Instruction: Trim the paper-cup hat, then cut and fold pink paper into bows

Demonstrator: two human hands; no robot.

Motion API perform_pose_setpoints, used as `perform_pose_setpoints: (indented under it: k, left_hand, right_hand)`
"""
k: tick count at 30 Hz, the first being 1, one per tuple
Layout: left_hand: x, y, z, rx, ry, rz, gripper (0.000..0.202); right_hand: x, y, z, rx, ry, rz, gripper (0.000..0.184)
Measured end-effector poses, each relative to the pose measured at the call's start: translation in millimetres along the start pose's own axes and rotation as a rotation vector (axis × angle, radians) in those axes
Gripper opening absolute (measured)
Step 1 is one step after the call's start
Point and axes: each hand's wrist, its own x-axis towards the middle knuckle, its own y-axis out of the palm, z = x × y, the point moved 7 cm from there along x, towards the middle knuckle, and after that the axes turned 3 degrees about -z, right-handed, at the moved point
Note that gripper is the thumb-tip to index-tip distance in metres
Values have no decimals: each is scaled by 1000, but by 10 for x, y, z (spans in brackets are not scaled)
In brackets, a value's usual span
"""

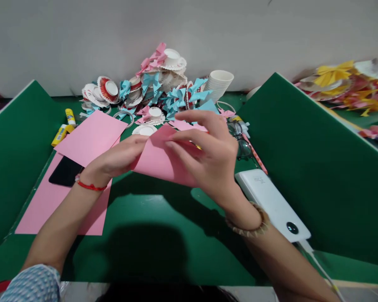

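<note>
**Pink paper pinched between both hands over a green bench**

A green work surface (164,247) runs between two slanted green dividers, with a pale wall at the far end. Above its middle, the left hand (119,157) and right hand (212,157) hold a folded pink paper sheet (162,161), fingers closed on its edges; its long axis runs left to right, the folded corner pointing up and away. Flat pink paper sheets (85,138) lie near left, a black phone (64,172) on them, yellow glue sticks (63,132) beyond. A white power bank (271,203) lies right. Far off, a heap of paper-cup flowers with pink and blue bows (157,90) and stacked white paper cups (219,84).
</note>
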Motion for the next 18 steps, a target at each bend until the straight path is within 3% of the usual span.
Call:
perform_pose_setpoints:
  k: [4,7,9,12,18]
  left_hand:
    - [-155,25,-132,140,86,-103,22]
    - [-246,45,-235,151,209,-168,24]
    - [-324,79,-335,278,348,-219,12]
    - [-434,108,-443,531,484,-348,9]
    - [-448,102,-438,698,442,-389,27]
  right_hand:
    - [10,-53,-159,234,310,-10,7]
    - [-48,-101,-260,364,455,-58,14]
    - [-59,-126,-294,417,493,-76,17]
    - [-39,-151,-296,457,494,-81,13]
    - [-17,-194,-237,460,474,-80,9]
